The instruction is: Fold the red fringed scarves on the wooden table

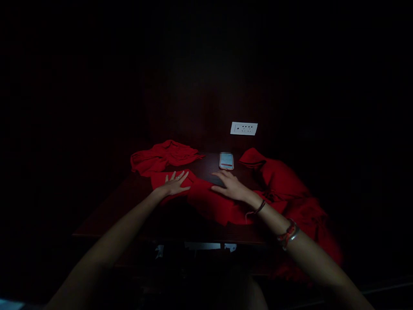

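Observation:
A large red cloth [209, 202] stretches across a dark wooden table, rumpled at both ends. My left hand [174, 184] lies on its left part with fingers spread, a ring on one finger. Over the middle of the cloth is my right hand [230, 185], fingers apart and holding nothing; whether it touches the fabric I cannot tell. One bunched heap of red fabric [166, 154] sits at the back left. On the right a bigger red pile [287, 181] hangs down past the table's edge. Bracelets circle my right wrist and forearm.
Beyond my right hand a phone [226, 160] with a lit screen rests on the table [106, 215]. A white socket plate [244, 128] is on the dark wall behind. Pale items [206, 246] show below the table's front edge. The surroundings are very dark.

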`<state>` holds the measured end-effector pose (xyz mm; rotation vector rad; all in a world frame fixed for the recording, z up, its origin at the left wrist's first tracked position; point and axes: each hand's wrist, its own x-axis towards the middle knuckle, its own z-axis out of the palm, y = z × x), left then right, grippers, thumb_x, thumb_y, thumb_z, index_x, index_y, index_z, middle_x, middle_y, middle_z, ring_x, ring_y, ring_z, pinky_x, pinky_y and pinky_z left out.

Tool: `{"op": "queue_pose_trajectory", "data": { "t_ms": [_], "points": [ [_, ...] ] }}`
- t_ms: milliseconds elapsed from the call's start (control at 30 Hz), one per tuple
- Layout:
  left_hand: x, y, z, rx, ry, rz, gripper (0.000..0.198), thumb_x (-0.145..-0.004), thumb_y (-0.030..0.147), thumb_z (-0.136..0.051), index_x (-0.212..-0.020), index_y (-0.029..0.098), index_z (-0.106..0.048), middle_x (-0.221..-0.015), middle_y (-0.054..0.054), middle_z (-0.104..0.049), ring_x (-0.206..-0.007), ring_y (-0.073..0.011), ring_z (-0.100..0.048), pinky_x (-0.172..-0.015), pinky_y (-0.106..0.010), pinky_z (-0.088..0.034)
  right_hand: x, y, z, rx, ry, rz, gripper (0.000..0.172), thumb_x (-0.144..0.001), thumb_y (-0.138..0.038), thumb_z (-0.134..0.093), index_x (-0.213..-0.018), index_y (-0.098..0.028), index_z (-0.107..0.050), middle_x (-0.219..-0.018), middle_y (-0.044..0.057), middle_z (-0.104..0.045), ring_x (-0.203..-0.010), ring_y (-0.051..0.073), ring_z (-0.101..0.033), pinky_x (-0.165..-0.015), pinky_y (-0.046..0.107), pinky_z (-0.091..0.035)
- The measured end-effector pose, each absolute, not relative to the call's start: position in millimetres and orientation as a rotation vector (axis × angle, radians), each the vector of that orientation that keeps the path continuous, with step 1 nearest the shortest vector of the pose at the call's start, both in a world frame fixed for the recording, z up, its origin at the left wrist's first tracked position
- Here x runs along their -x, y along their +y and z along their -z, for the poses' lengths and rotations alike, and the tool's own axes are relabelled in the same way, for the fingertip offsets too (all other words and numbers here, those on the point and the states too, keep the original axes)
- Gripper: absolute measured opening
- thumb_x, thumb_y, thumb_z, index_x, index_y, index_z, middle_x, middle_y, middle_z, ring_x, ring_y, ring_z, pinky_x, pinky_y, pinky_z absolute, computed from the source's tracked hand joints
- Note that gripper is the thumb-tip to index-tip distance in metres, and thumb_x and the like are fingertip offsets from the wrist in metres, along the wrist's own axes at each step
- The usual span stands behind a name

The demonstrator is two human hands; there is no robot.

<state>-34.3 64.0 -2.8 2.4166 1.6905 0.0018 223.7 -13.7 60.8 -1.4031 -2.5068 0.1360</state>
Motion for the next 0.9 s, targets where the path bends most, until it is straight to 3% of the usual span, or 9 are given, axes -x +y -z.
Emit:
{"op": "queue_pose_trajectory", "data": {
  "t_ms": [100, 200, 267, 367, 433, 567, 667, 767, 900],
  "points": [
    [36.7, 67.0, -4.8, -2.379, 1.649, 0.086, 0.084, -0.066, 0.067, -0.034, -0.131, 0.028, 0.001, -0.138, -0.002, 0.004, -0.12, -0.0395, 0.009, -0.09, -0.059, -0.003, -189.1, -35.0, -42.7, 1.233, -2.768, -0.332, 0.065, -0.069, -0.058, -0.045, -0.127, -0.036, -0.025, -0.136, 0.005, -0.02, -0.119, 0.04, -0.013, -0.086, 0.063, -0.014],
    [34.4, 70.3, -18.6, -2.304, 1.603, 0.223, 0.09, -0.06, 0.069, -0.041, -0.131, 0.029, -0.002, -0.137, -0.004, 0.007, -0.119, -0.0411, 0.01, -0.089, -0.06, -0.004, -179.5, -47.8, -25.1, 1.246, -2.815, -0.399, 0.061, -0.068, -0.059, -0.044, -0.124, -0.042, -0.026, -0.139, 0.0, -0.007, -0.119, 0.045, 0.0, -0.083, 0.068, -0.003],
    [30.8, 73.1, -28.0, -2.233, 1.607, 0.314, 0.094, -0.057, 0.068, -0.047, -0.131, 0.029, -0.005, -0.137, -0.006, 0.008, -0.118, -0.043, 0.007, -0.088, -0.061, -0.005, -181.4, -49.0, -26.0, 1.276, -2.82, -0.468, 0.061, -0.067, -0.062, -0.043, -0.123, -0.043, -0.029, -0.139, -0.002, -0.006, -0.118, 0.046, 0.002, -0.083, 0.068, -0.002],
    [27.2, 75.6, -37.1, -2.181, 1.639, 0.332, 0.099, -0.052, 0.063, -0.055, -0.132, 0.024, -0.011, -0.137, -0.012, 0.001, -0.118, -0.0451, -0.001, -0.087, -0.06, -0.012, -184.5, -43.9, -43.3, 1.3, -2.825, -0.561, 0.057, -0.068, -0.063, -0.04, -0.121, -0.043, -0.033, -0.139, -0.002, -0.009, -0.119, 0.044, -0.002, -0.085, 0.067, -0.005],
    [28.2, 75.4, -38.3, -2.278, 1.602, 0.17, 0.093, -0.055, 0.058, -0.057, -0.131, 0.021, -0.019, -0.137, -0.014, -0.01, -0.12, -0.0415, -0.009, -0.09, -0.054, -0.018, -185.1, -39.1, -55.1, 1.305, -2.777, -0.528, 0.052, -0.073, -0.061, -0.034, -0.121, -0.043, -0.032, -0.139, -0.002, -0.01, -0.121, 0.04, -0.005, -0.086, 0.065, -0.008],
    [32.5, 77.8, -31.3, -2.652, 1.265, -0.461, 0.048, -0.075, 0.042, -0.045, -0.116, 0.016, -0.046, -0.125, -0.011, -0.039, -0.114, -0.0225, -0.034, -0.094, -0.032, -0.025, -190.3, -27.4, -54.1, 1.397, -2.664, -0.421, 0.056, -0.074, -0.06, -0.034, -0.126, -0.039, -0.025, -0.137, 0.004, -0.017, -0.122, 0.035, -0.013, -0.087, 0.061, -0.014],
    [29.6, 88.3, -23.2, -2.75, 0.963, -0.532, 0.029, -0.077, 0.035, -0.045, -0.097, 0.017, -0.056, -0.104, -0.005, -0.055, -0.099, -0.0165, -0.046, -0.088, -0.026, -0.031, -201.0, -14.0, -37.0, 1.526, -2.505, -0.459, 0.065, -0.075, -0.058, -0.034, -0.13, -0.026, -0.021, -0.13, 0.011, -0.032, -0.115, 0.029, -0.031, -0.09, 0.049, -0.026],
    [20.2, 104.0, -17.5, -2.662, 1.01, -0.525, 0.022, -0.078, 0.031, -0.042, -0.086, 0.017, -0.058, -0.089, -0.002, -0.059, -0.086, -0.0142, -0.051, -0.079, -0.022, -0.035, -213.9, 3.4, -26.5, 1.606, -2.395, -0.516, 0.064, -0.075, -0.052, -0.039, -0.124, -0.011, -0.033, -0.117, 0.017, -0.046, -0.104, 0.025, -0.045, -0.084, 0.035, -0.036],
    [0.1, 117.9, -11.6, -2.563, 1.195, -0.411, 0.015, -0.076, 0.025, -0.044, -0.078, 0.017, -0.056, -0.079, -0.001, -0.059, -0.075, -0.0141, -0.053, -0.07, -0.022, -0.038, -224.3, 23.6, -37.6, 1.557, -2.404, -0.477, 0.038, -0.074, -0.027, -0.049, -0.109, -0.011, -0.047, -0.1, 0.012, -0.057, -0.09, 0.019, -0.053, -0.078, 0.028, -0.039]
  ]
}}
